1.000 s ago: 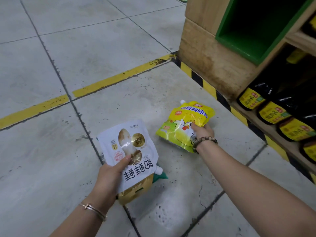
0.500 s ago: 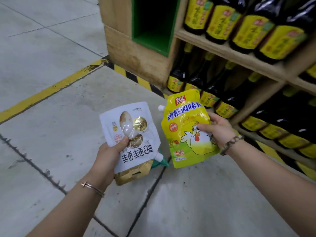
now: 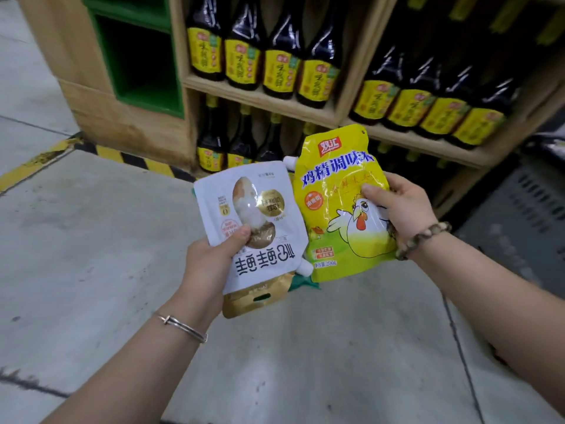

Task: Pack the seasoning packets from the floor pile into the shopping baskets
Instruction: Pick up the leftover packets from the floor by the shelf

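My left hand (image 3: pixel 211 264) grips a small stack of packets held upside down: a white seasoning packet (image 3: pixel 253 215) in front, a gold packet (image 3: pixel 253 301) behind it, and a green edge (image 3: pixel 301 281) of a third peeking out. My right hand (image 3: pixel 397 209) holds a yellow chicken-seasoning packet (image 3: pixel 339 197) upright by its right side, thumb on the printed chicken. Both packets are lifted in front of me, side by side and overlapping slightly, above the floor. No floor pile is in view.
A wooden shelf unit (image 3: pixel 266 99) holding several dark bottles with yellow labels (image 3: pixel 278 71) stands right ahead. A green cubby (image 3: pixel 143 65) sits at its left end. Yellow-black hazard tape (image 3: pixel 137 159) runs along its base. A dark grated basket (image 3: pixel 526 209) shows at the right edge.
My right hand picked the yellow packet up off the floor and raised it upright beside the left-hand stack. The view swung up and right from floor toward the shelves.
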Demonstrator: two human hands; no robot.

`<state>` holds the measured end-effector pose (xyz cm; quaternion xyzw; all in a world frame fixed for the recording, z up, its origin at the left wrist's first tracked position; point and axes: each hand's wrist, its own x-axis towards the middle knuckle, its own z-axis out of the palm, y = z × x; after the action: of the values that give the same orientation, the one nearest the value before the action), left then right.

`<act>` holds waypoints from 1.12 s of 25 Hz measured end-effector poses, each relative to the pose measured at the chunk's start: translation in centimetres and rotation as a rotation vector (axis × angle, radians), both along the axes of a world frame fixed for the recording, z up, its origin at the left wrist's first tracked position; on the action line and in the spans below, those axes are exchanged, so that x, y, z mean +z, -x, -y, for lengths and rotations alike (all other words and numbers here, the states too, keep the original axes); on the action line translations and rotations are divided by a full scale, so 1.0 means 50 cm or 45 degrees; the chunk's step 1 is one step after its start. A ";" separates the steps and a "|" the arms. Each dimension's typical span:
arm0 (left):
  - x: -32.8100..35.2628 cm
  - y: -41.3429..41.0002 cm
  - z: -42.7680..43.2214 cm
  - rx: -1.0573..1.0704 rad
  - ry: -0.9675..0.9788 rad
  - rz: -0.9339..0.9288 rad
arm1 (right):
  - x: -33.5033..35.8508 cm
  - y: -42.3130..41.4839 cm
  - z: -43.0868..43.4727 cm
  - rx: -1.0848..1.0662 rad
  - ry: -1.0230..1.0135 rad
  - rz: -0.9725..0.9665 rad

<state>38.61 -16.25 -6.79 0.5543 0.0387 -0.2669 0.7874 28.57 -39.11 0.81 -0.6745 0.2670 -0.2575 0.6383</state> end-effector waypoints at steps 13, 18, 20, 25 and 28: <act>0.267 0.183 0.221 -0.328 -0.224 -0.096 | 0.198 0.266 0.160 -0.530 -0.104 0.017; 0.507 0.251 0.259 -0.452 -0.356 -0.235 | 0.413 0.390 0.185 -0.677 -0.264 -0.024; 0.606 0.280 0.291 -0.512 -0.390 -0.257 | 0.505 0.443 0.197 -0.748 -0.285 -0.048; 0.788 0.366 0.402 -0.520 -0.504 -0.305 | 0.670 0.576 0.260 -0.938 -0.437 -0.046; 0.833 0.413 0.484 -0.561 -0.558 -0.265 | 0.703 0.648 0.326 -1.018 -0.491 -0.050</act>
<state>17.96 -40.45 34.86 0.6754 0.0549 -0.4714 0.5644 -3.82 -55.41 35.96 -0.3915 0.5621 -0.4167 0.5976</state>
